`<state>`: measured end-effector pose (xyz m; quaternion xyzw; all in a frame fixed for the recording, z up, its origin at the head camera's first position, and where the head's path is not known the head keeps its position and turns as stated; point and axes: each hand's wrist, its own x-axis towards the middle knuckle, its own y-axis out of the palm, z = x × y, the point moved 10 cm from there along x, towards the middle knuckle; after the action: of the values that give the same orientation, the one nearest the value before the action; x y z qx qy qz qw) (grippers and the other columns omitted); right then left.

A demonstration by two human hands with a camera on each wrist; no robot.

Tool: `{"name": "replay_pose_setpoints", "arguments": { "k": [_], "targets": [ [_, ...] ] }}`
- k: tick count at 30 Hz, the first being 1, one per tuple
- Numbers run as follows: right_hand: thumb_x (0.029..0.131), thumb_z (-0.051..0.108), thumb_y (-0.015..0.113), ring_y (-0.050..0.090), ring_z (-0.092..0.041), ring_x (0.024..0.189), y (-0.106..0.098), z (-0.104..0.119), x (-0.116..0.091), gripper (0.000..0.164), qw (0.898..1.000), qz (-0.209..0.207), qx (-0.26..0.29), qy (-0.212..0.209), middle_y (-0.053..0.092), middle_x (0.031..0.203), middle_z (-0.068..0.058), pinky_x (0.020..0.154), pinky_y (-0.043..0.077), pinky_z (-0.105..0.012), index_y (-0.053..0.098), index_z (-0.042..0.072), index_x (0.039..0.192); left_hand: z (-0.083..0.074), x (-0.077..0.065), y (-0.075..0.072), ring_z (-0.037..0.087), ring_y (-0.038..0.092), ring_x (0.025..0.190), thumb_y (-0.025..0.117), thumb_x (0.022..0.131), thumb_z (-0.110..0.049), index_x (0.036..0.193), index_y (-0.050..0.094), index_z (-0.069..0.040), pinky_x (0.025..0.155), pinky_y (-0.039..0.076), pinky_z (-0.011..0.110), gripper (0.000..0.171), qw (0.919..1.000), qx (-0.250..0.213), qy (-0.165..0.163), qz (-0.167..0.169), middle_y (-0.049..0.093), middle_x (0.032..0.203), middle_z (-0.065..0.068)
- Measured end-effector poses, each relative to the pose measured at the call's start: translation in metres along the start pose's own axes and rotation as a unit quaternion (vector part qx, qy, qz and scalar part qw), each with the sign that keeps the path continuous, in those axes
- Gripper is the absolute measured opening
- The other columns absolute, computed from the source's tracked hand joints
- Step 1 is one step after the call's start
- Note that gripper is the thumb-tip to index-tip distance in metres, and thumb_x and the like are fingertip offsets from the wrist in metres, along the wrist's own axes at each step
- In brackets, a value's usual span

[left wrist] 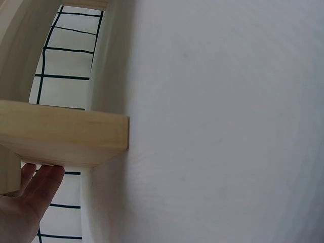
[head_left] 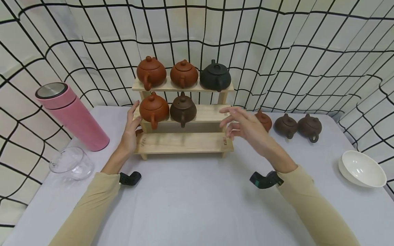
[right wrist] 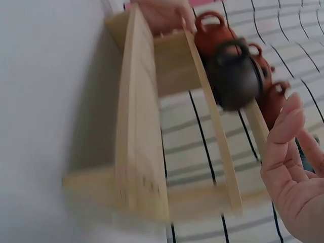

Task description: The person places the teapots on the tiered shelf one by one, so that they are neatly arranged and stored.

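A three-tier wooden rack [head_left: 184, 142] stands on the table. My left hand [head_left: 130, 133] holds its left end, and in the left wrist view the fingers [left wrist: 44, 187] reach past the upright. On the top shelf sit two reddish-brown teapots [head_left: 151, 73] [head_left: 184, 76] and a black teapot [head_left: 215, 77]. The middle shelf carries an orange-brown teapot [head_left: 154, 108] beside my left fingertips and a dark brown teapot [head_left: 183, 109]. The bottom shelf is bare. My right hand [head_left: 246, 126] hovers by the rack's right end, fingers loosely bent and holding nothing.
Right of the rack stand a small reddish teapot [head_left: 264, 120], partly behind my right hand, and two dark brown teapots [head_left: 286, 125] [head_left: 309, 127]. A white bowl [head_left: 362, 169] sits at far right. At left are a pink thermos [head_left: 78, 119] and a glass bowl [head_left: 72, 164]. Black wire mesh [head_left: 261, 44] surrounds the table.
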<state>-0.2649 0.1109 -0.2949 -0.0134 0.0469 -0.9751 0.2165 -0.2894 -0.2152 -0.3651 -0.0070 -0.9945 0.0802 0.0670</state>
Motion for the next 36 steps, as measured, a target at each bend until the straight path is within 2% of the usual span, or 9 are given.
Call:
{"name": "replay_pose_setpoints", "arguments": {
  "k": [4,8,12,18,23,25,28,31,36],
  "targets": [
    [0.114,0.032,0.045,0.060,-0.014,0.075,-0.049,-0.007,-0.017,0.038,0.999,-0.047,-0.013,0.012,0.065,0.104,-0.006,0.066,0.049,-0.026,0.053,0.005,0.139,0.000,0.001,0.001,0.031,0.025,0.148,0.020,0.108,-0.033,0.169,0.003,-0.031,0.114,0.024,0.055,0.063,1.0000,0.007,0.000,0.002,0.004,0.174,-0.001],
    [0.114,0.033,0.044,0.058,-0.013,0.075,-0.087,-0.027,-0.032,0.039,0.994,-0.085,-0.049,0.041,0.065,0.103,-0.005,0.068,0.050,-0.024,0.051,0.005,0.139,0.002,0.001,-0.001,0.032,0.028,0.145,0.021,0.109,-0.036,0.169,0.003,-0.033,0.112,0.026,0.052,0.063,1.0000,0.001,-0.005,-0.001,0.005,0.174,0.000],
    [0.115,0.033,0.040,0.059,-0.011,0.078,-0.113,-0.052,-0.043,0.047,0.988,-0.105,-0.086,0.076,0.062,0.106,-0.005,0.072,0.051,-0.026,0.044,-0.002,0.147,0.002,0.002,-0.003,0.030,0.030,0.143,0.022,0.109,-0.037,0.169,0.004,-0.033,0.109,0.028,0.048,0.063,1.0000,-0.001,-0.008,-0.005,0.006,0.174,0.000],
    [0.114,0.030,0.039,0.062,-0.009,0.079,-0.144,-0.091,-0.052,0.046,0.981,-0.141,-0.069,0.119,0.063,0.105,-0.002,0.071,0.052,-0.024,0.040,-0.001,0.148,0.000,0.002,-0.001,0.029,0.028,0.145,0.022,0.109,-0.037,0.169,0.003,-0.034,0.111,0.027,0.049,0.063,0.9999,0.006,-0.008,-0.003,0.004,0.174,-0.003],
    [0.114,0.034,0.039,0.063,-0.008,0.080,-0.148,-0.115,-0.052,0.055,0.975,-0.135,-0.067,0.161,0.064,0.106,-0.002,0.074,0.053,-0.023,0.032,-0.005,0.153,0.001,0.002,0.000,0.028,0.028,0.145,0.021,0.109,-0.036,0.169,0.003,-0.034,0.111,0.027,0.049,0.063,0.9999,0.010,-0.007,-0.003,0.004,0.174,-0.004],
    [0.114,0.032,0.039,0.063,-0.007,0.080,-0.142,-0.118,-0.050,0.060,0.976,-0.125,-0.069,0.167,0.064,0.105,-0.001,0.073,0.053,-0.023,0.024,-0.009,0.155,0.001,0.001,-0.001,0.028,0.029,0.144,0.021,0.109,-0.036,0.169,0.003,-0.034,0.110,0.028,0.049,0.063,0.9999,0.008,-0.007,-0.004,0.005,0.174,-0.003],
    [0.114,0.029,0.039,0.063,-0.007,0.077,-0.137,-0.124,-0.047,0.058,0.978,-0.114,-0.046,0.167,0.066,0.099,0.003,0.072,0.054,-0.023,0.023,-0.010,0.155,0.000,0.001,-0.001,0.028,0.029,0.143,0.021,0.109,-0.037,0.169,0.003,-0.034,0.108,0.028,0.047,0.063,0.9999,0.009,-0.006,-0.003,0.006,0.174,-0.002],
    [0.114,0.028,0.040,0.062,-0.006,0.076,-0.130,-0.128,-0.042,0.052,0.980,-0.106,-0.026,0.169,0.067,0.097,0.004,0.071,0.053,-0.023,0.028,-0.008,0.150,-0.001,0.001,0.000,0.028,0.028,0.144,0.020,0.108,-0.036,0.169,0.003,-0.033,0.106,0.029,0.045,0.063,0.9999,0.013,-0.002,-0.001,0.006,0.174,-0.001],
    [0.114,0.026,0.044,0.061,-0.006,0.075,-0.119,-0.131,-0.036,0.029,0.980,-0.102,-0.005,0.171,0.066,0.094,0.002,0.070,0.052,-0.022,0.038,0.005,0.131,-0.001,0.000,0.001,0.028,0.027,0.144,0.019,0.108,-0.035,0.169,0.003,-0.032,0.106,0.029,0.045,0.063,0.9999,0.015,-0.001,-0.001,0.008,0.173,0.000]
  ]
}}
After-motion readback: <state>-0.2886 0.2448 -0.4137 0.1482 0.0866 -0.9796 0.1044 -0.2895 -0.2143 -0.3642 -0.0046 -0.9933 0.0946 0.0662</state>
